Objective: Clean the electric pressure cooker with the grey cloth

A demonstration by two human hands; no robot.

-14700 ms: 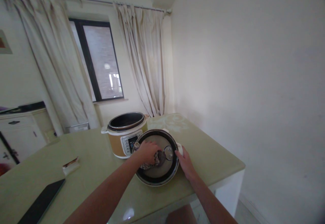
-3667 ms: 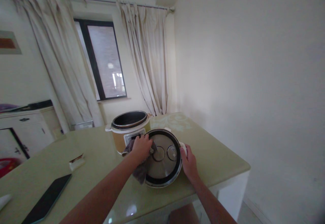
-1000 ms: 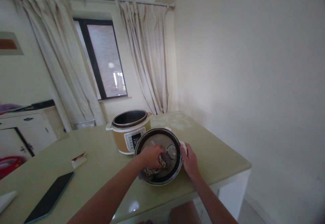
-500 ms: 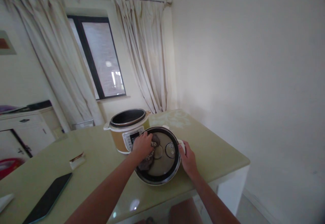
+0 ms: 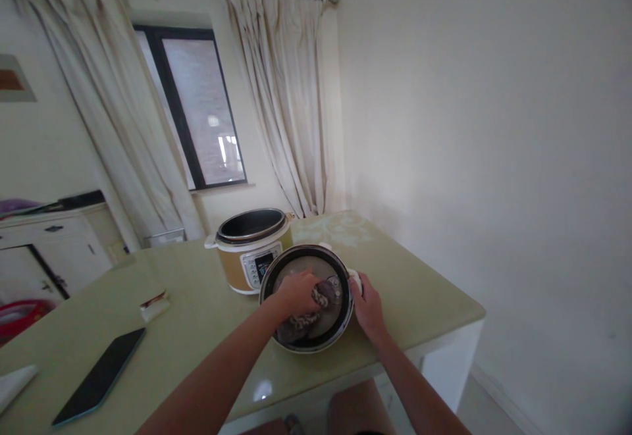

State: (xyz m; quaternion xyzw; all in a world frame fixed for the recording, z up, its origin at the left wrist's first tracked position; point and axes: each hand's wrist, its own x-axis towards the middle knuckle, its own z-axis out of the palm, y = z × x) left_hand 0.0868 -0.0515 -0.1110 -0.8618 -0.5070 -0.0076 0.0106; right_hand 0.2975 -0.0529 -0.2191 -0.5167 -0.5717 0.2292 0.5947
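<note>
In my left hand [image 5: 296, 293] is a grey patterned cloth [image 5: 323, 295], bunched up and pressed on the inner face of a round pressure cooker lid [image 5: 338, 330]. The lid is tilted up toward me, its metal underside and dark sealing ring showing. My right hand [image 5: 367, 303] is closed on the white handle [image 5: 354, 278] at the lid's right side. Behind the lid and to its left stands the electric pressure cooker [image 5: 231, 267], uncovered, with a dark inner pot [image 5: 251, 224] and a control panel on its front.
On the green tabletop [image 5: 197, 316] lie a black tablet-like slab [image 5: 101, 376], a small whitish packet [image 5: 155, 306] and a white item [image 5: 14, 382] at the left edge. A wall [image 5: 484, 145] rises along the right. Curtains [image 5: 286, 93] and a window stand behind.
My left hand has slid the cloth rightward across the lid's inner face, from its left part toward the middle. The right hand keeps its hold on the handle. The view has shifted slightly.
</note>
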